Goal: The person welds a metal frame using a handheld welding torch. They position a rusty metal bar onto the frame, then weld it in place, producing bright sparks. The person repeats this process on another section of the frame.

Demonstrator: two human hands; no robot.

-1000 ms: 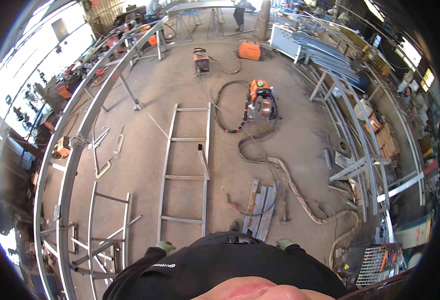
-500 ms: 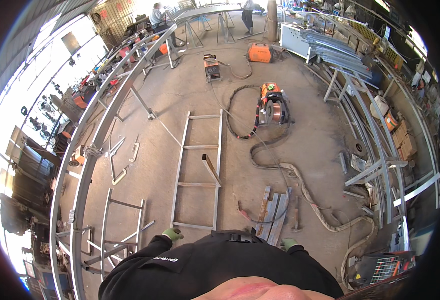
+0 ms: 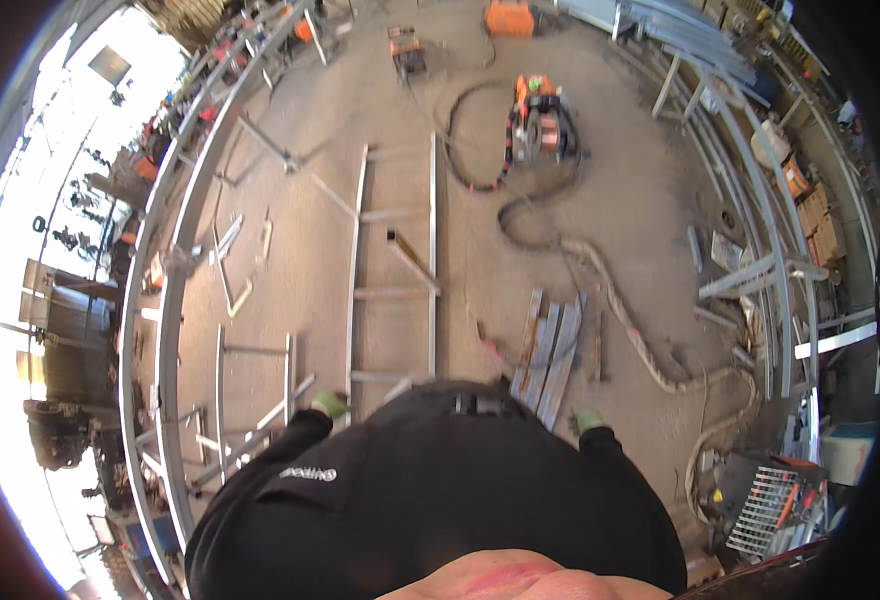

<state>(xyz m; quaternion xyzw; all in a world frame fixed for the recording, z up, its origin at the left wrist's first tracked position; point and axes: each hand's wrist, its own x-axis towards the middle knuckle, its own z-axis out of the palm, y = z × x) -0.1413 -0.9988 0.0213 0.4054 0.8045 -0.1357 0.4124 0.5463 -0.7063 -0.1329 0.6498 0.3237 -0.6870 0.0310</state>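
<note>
My left hand (image 3: 330,404), in a green glove, hangs by my side near the lower end of a ladder-like metal frame (image 3: 356,250) on the floor. On the other side, my right hand (image 3: 588,420), also gloved in green, hangs beside several flat steel bars (image 3: 552,350). Both hands are small and blurred, so their fingers cannot be made out; nothing is seen sticking out of either. A short square tube (image 3: 415,264) leans across a rung of the frame.
A wire-feed welder (image 3: 540,125) with a coiled cable stands ahead; its long sheathed hose (image 3: 615,312) snakes down the right. Long metal rails (image 3: 172,330) run along the left. A smaller frame (image 3: 222,390) and clamps (image 3: 242,297) lie nearby. Stacked metal profiles (image 3: 695,40) fill the far right.
The view has tilted downward: floor items sit higher in the picture, and the people at the back have left it. More of my torso and right arm shows.
</note>
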